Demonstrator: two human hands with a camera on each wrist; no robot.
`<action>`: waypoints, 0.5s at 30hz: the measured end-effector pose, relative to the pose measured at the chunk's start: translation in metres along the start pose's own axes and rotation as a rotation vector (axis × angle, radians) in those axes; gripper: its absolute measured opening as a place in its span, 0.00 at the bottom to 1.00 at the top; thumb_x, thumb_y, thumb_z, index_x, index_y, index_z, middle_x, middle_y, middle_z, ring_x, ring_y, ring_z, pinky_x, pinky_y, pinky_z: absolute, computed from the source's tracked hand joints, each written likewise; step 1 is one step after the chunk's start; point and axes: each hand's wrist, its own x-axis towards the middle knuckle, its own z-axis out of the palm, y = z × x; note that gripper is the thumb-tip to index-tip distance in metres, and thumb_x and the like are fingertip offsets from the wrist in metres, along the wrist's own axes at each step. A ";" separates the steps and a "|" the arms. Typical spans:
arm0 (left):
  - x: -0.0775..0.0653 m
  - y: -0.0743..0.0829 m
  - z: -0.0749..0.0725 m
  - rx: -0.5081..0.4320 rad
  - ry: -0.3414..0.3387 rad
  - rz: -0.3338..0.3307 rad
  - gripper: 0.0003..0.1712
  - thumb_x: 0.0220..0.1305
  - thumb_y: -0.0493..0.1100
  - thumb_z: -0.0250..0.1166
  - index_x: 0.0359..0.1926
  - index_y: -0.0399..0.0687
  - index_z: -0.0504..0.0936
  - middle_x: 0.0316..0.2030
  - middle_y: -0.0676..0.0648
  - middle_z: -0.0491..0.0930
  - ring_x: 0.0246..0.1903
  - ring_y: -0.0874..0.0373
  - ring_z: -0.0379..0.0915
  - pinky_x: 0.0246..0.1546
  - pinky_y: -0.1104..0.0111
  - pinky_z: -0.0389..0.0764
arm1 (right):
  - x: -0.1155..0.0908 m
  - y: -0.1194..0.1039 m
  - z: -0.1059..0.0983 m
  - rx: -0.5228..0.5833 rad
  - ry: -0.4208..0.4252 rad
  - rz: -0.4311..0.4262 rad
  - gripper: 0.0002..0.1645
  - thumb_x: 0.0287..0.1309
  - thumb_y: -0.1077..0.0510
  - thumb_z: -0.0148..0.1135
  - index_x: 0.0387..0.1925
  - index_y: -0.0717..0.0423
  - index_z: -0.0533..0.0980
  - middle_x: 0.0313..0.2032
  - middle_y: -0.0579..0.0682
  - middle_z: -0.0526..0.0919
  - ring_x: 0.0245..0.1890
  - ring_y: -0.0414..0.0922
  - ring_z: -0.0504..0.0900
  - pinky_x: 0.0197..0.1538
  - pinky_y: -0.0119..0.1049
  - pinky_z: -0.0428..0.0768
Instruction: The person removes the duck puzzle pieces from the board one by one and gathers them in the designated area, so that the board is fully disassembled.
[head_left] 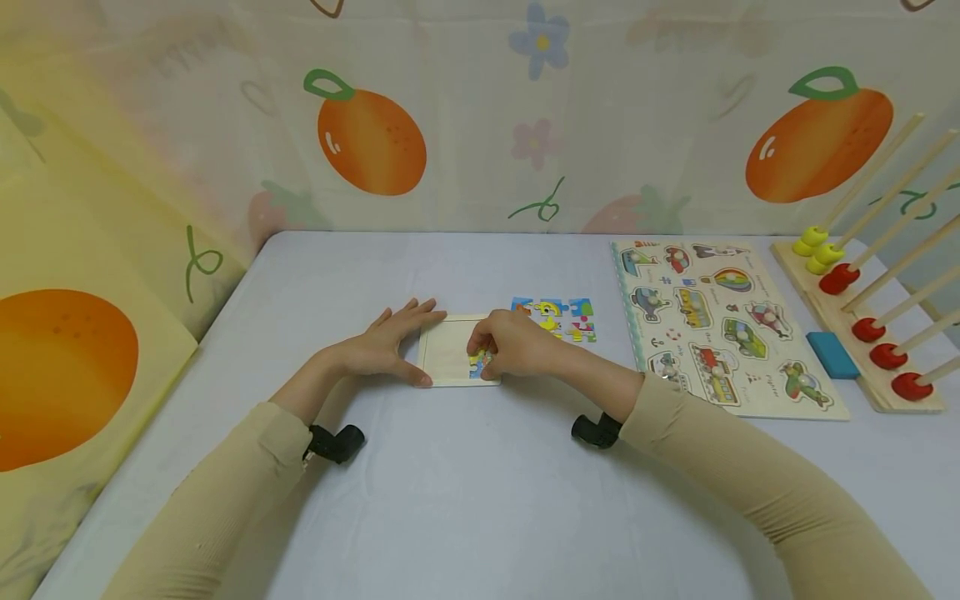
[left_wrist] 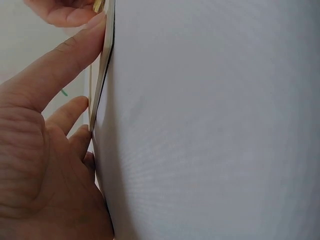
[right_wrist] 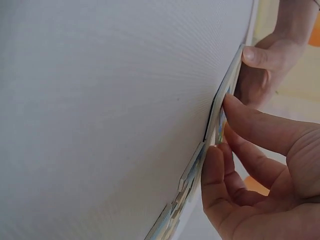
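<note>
A shallow wooden puzzle tray (head_left: 446, 352) lies on the white table, its left and middle floor bare. My left hand (head_left: 385, 342) rests at the tray's left side with fingers spread, the thumb on the near left corner and fingertips by the far left corner. Over the tray's right end, my right hand (head_left: 517, 343) pinches a colourful jigsaw piece (head_left: 477, 364) between thumb and fingers, low against the tray floor. The fingers partly cover that piece. In the right wrist view the thumb (right_wrist: 260, 122) presses close to the tray's edge.
Several loose jigsaw pieces (head_left: 581, 308) lie just right of the tray, partly behind the right hand. Farther right are a picture board with vehicle shapes (head_left: 675, 333), a blue block (head_left: 832, 356) and a wooden bead counter (head_left: 862, 367) with upright pegs. A printed cloth (head_left: 465, 125) hangs behind.
</note>
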 end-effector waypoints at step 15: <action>0.001 -0.001 0.001 -0.004 -0.002 -0.004 0.58 0.50 0.56 0.75 0.77 0.54 0.53 0.80 0.46 0.40 0.80 0.45 0.24 0.77 0.42 0.27 | -0.001 -0.003 0.000 -0.008 0.010 -0.002 0.14 0.46 0.64 0.76 0.35 0.52 0.80 0.32 0.47 0.81 0.34 0.41 0.76 0.60 0.45 0.67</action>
